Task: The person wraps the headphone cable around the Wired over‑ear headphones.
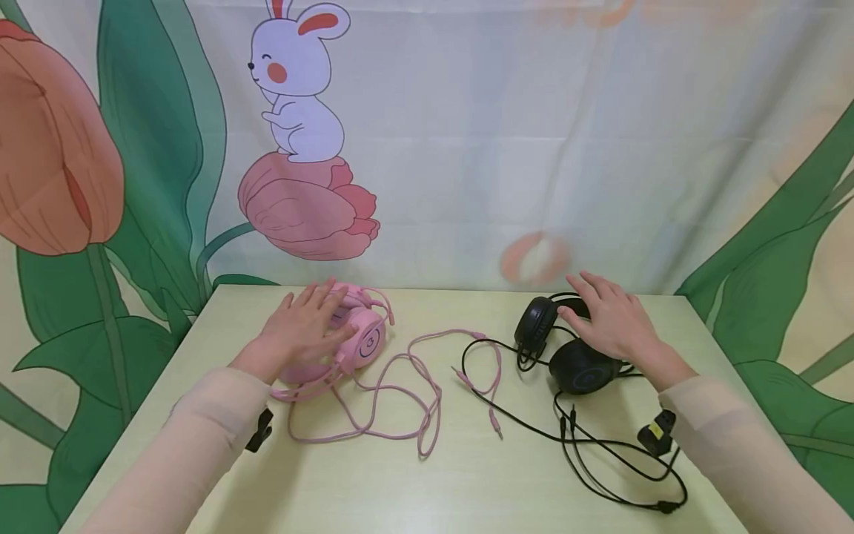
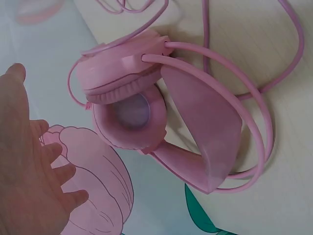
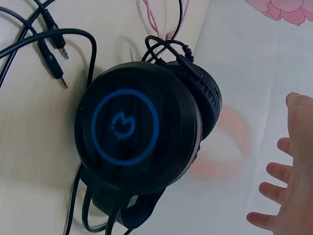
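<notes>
- At centre-left of the pale worktop (image 1: 467,482), the spread left hand (image 1: 303,326) lies over the pink padded headset (image 1: 356,337).
- At centre-right, the spread right hand (image 1: 610,319) covers the black headset (image 1: 574,356); cords trail slack.

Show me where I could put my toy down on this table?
Bare table lies at the near edge, below the pink cable. The middle is crowded: pink and black cable ends meet there. The pink headset and black headset fill the back.
</notes>
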`<state>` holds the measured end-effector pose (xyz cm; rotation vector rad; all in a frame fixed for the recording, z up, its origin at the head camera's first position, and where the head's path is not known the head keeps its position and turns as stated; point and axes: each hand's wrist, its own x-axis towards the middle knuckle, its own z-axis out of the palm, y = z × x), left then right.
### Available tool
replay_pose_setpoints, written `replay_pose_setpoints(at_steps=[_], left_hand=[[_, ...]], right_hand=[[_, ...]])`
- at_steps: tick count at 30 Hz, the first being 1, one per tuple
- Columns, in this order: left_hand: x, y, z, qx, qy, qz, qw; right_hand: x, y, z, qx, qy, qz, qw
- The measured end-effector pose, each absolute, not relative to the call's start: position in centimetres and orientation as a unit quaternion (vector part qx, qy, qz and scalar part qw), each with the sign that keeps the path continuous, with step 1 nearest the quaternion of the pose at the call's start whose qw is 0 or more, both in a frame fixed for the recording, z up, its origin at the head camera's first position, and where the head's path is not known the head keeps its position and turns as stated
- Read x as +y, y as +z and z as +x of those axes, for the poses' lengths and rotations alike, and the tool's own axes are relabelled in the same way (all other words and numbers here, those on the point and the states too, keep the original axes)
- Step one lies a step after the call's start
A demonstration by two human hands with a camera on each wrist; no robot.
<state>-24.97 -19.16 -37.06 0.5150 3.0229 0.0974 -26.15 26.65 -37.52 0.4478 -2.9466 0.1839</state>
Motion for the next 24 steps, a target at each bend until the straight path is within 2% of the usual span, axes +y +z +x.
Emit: replay_pose_setpoints(at_steps=[18,24], left_hand=[[-22.2,-37.9,-25.0,0.99,0.024,0.14,0.003],[-23.4,-38.5,-24.8,0.992,0.025,0.12,0.008]], right_hand=[[25.3,-37.7,-25.7,-0.968,0.105,0.162,0.159],[24.6,-38.0,-25.4,-0.962,0.129,0.159,0.179]])
